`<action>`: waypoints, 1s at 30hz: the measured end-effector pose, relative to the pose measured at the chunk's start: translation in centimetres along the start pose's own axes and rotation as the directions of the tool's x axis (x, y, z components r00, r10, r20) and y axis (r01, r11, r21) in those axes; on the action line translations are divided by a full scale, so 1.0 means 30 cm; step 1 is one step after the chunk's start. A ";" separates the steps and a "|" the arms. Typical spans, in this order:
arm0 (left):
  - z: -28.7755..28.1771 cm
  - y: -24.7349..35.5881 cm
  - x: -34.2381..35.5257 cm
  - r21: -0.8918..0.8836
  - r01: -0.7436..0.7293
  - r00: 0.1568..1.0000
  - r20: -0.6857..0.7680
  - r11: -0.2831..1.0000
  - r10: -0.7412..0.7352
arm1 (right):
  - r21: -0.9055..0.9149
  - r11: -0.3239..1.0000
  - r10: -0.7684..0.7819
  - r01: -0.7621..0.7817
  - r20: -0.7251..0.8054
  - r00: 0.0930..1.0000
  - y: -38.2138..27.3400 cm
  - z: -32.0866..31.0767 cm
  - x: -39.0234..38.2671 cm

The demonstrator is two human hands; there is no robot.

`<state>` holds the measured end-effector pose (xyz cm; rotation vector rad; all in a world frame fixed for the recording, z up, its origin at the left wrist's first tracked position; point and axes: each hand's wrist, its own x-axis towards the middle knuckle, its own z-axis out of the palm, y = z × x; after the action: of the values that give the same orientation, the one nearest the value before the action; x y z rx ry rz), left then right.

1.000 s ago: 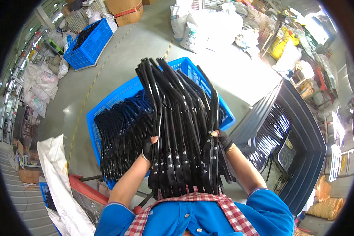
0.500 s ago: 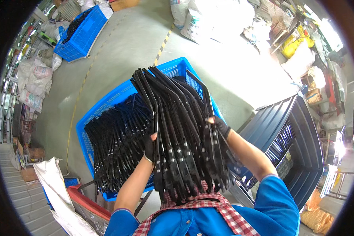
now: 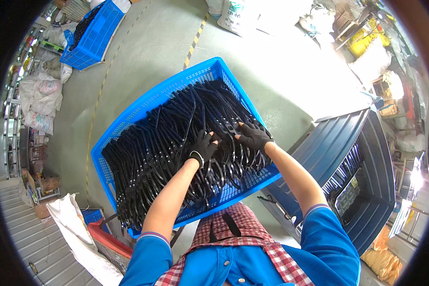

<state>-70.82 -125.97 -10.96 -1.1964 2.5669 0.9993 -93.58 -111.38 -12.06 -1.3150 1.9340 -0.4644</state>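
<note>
A blue perforated crate [image 3: 149, 106] in front of me holds many long, thin, glossy black bent bars [image 3: 148, 157] with shiny rivets, packed side by side. My left hand [image 3: 205, 148], in a black fingerless glove with a pale band at the wrist, rests on the bars near the middle, fingers apart. To its right my right hand [image 3: 254, 137], gloved the same way, lies on the bars beside the crate's right wall, its thumb and fingers spread. Neither hand is closed round a bar. Undersides of both palms are hidden.
A dark blue bin [image 3: 367, 186] with more bars in it stands tilted at my right. Another blue crate [image 3: 88, 45] is at the far left. White sacks [image 3: 236, 16] stand at the back. A white cloth [image 3: 78, 229] and a red-edged container [image 3: 105, 238] are at lower left.
The bundle of black bars held between both hands has gone down into the crate's right part. My hands have let go of its sides and now lie on top of the bars.
</note>
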 end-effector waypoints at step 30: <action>-0.180 0.524 -0.037 -0.733 0.198 0.979 0.115 0.651 -0.168 | 0.079 0.908 0.419 -0.412 -0.230 0.878 -0.034 -0.133 -0.052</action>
<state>-80.65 -121.33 1.67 -1.5210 1.9428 2.1002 -95.59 -110.81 -8.17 -0.8121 2.3289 -0.4464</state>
